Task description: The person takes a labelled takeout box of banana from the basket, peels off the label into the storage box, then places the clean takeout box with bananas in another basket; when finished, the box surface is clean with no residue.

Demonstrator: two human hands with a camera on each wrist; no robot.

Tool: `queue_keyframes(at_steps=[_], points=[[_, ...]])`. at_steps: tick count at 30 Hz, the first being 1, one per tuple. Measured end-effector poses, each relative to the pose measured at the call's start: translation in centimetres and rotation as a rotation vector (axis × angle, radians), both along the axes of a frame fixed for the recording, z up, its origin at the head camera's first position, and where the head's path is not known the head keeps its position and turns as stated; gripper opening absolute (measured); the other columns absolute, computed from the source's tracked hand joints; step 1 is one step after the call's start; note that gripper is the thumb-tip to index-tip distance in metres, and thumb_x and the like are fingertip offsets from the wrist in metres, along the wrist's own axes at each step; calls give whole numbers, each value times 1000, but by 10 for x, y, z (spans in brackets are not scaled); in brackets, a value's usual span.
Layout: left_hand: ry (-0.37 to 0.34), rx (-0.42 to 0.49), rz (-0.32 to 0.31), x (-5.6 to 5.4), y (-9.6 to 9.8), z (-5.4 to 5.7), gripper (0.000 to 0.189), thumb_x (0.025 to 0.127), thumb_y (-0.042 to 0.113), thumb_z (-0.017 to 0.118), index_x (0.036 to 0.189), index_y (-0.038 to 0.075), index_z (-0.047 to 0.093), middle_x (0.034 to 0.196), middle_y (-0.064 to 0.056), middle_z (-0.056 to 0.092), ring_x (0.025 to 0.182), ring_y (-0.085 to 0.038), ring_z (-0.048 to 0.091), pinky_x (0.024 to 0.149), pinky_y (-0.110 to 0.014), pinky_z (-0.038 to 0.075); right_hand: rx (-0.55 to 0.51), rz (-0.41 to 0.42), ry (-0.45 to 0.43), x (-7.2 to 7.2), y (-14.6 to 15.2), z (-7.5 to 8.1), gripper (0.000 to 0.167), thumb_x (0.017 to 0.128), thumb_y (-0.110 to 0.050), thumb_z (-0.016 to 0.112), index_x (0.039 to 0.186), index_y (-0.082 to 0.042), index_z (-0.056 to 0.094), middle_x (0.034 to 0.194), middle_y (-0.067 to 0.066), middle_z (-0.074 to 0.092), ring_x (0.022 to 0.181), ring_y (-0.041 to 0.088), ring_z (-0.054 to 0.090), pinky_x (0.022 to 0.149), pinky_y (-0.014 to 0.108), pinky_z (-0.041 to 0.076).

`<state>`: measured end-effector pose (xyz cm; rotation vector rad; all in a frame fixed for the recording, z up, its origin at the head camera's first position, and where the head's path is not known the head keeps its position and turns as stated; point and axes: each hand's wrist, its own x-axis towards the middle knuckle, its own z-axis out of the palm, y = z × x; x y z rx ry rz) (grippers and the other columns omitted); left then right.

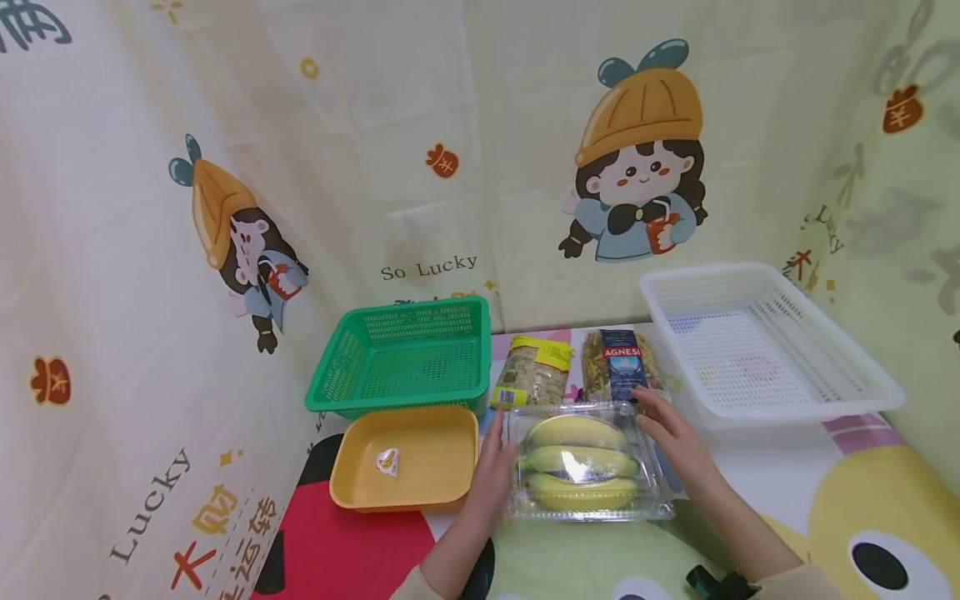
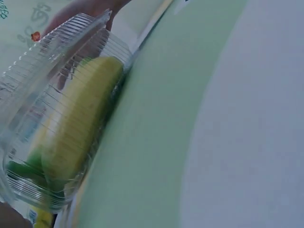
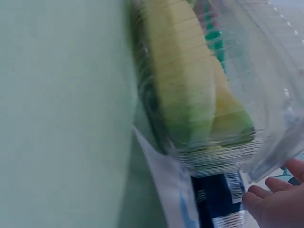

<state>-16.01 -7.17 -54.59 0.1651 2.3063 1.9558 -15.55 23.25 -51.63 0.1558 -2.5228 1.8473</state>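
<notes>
A clear plastic clamshell box [image 1: 651, 503], its lid down, holds three yellow bananas [image 1: 581, 493] side by side. Along its left side lies my left hand [image 1: 491, 477], fingers extended against the plastic. My right hand [image 1: 681, 442] is at the far right corner, fingers loosely extended by the lid edge. The right wrist view shows those fingers [image 3: 266, 194] beside the box's end, not curled round it. Green ends of the bananas [image 2: 78, 128] show through the ribbed wall in the left wrist view, where only a bit of the left hand [image 2: 12, 218] appears.
Behind the box lie a yellow-labelled bag [image 1: 534, 372] and an Agnesi pasta bag [image 1: 624, 362]. A green basket [image 1: 405, 404] and a yellow tray [image 1: 442, 483] holding a small banana-printed piece [image 1: 387, 462] stand left. At right is a white basket [image 1: 802, 408]. Patterned cloth [image 1: 480, 208] hangs behind.
</notes>
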Motion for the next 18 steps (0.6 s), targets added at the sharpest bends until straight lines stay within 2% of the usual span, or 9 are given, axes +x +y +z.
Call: queue_keyframes(at_steps=[2, 5, 7, 8, 10, 12, 14, 18], points=[[-7, 14, -2, 1, 0, -2, 62, 106, 37, 39, 160, 22, 14, 167, -4, 11, 154, -35, 7, 121, -60, 11, -20, -15, 11, 0, -2, -5, 56, 106, -33, 43, 155, -10, 30, 160, 17, 30, 144, 37, 31, 91, 0, 31], [-7, 27, -12, 0, 1, -6, 64, 106, 39, 38, 160, 21, 10, 168, -3, 9, 154, -32, 5, 122, -60, 9, -43, -19, 24, 1, -4, -11, 56, 107, -32, 42, 156, -9, 28, 158, 20, 32, 140, 16, 37, 95, 3, 31], [-15, 43, -16, 0, 1, -9, 64, 106, 39, 37, 161, 21, 9, 168, -2, 8, 155, -29, 3, 122, -59, 8, -58, -17, 19, 1, -5, -14, 56, 107, -33, 40, 156, -10, 27, 159, 19, 31, 139, 9, 35, 108, 16, 33], [-16, 53, -17, -1, 1, -10, 64, 106, 38, 37, 161, 20, 8, 168, -2, 8, 155, -29, 3, 122, -58, 7, -65, -16, 20, 1, -6, -15, 56, 107, -33, 40, 156, -11, 27, 159, 19, 30, 140, 9, 35, 113, 26, 32], [-29, 71, -13, -2, 2, -11, 63, 106, 37, 37, 161, 22, 9, 168, 0, 7, 155, -27, 2, 123, -56, 7, -96, -6, 17, 2, -7, -16, 56, 107, -33, 39, 157, -11, 25, 161, 19, 27, 145, 18, 31, 119, 47, 26], [-54, 89, -10, -3, 2, -12, 62, 106, 37, 37, 160, 24, 9, 168, 1, 8, 155, -25, 2, 123, -55, 6, -123, 2, 16, 2, -9, -17, 56, 107, -32, 39, 157, -11, 24, 163, 17, 23, 149, 31, 23, 116, 64, 17], [-77, 90, -7, -3, 2, -12, 62, 106, 39, 37, 160, 26, 10, 168, 3, 8, 155, -26, 2, 123, -56, 6, -142, 2, 26, 3, -10, -18, 56, 107, -31, 40, 157, -10, 24, 163, 19, 22, 148, 41, 19, 115, 69, 14], [-106, 70, -14, -4, 1, -14, 63, 106, 45, 35, 160, 28, 9, 168, 5, 10, 155, -27, 1, 122, -58, 5, -165, -5, 32, 5, -12, -20, 56, 107, -28, 40, 157, -8, 24, 162, 20, 22, 148, 44, 16, 114, 70, 13]])
